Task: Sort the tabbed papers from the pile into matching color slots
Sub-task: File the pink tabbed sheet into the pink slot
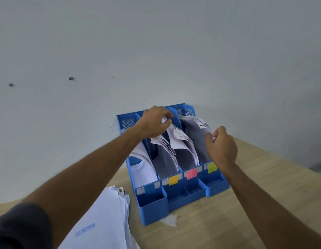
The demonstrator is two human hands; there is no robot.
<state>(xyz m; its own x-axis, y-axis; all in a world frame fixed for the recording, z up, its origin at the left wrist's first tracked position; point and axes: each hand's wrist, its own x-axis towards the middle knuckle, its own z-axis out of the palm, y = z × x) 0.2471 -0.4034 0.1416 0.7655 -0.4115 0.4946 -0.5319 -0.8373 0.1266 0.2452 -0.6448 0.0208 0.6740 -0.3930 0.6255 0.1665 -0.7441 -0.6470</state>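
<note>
A blue file rack (154, 203) stands against the wall, its slots marked in front by a blue tab (149, 188), a yellow tab (173, 180), a pink tab (191, 173) and a lime tab (212, 167). Curled white sheets fill the slots. My left hand (154, 123) pinches the top of a sheet (176, 139) over the middle slots. My right hand (221, 146) grips the edge of the papers (197, 130) in the lime slot. The pile of tabbed papers (102, 218) lies at the lower left, partly under my left arm.
The rack sits on a light wooden table (228, 221) whose right edge runs diagonally at the right. A plain grey wall rises right behind the rack. A pale smear (169, 220) marks the tabletop in front of the rack.
</note>
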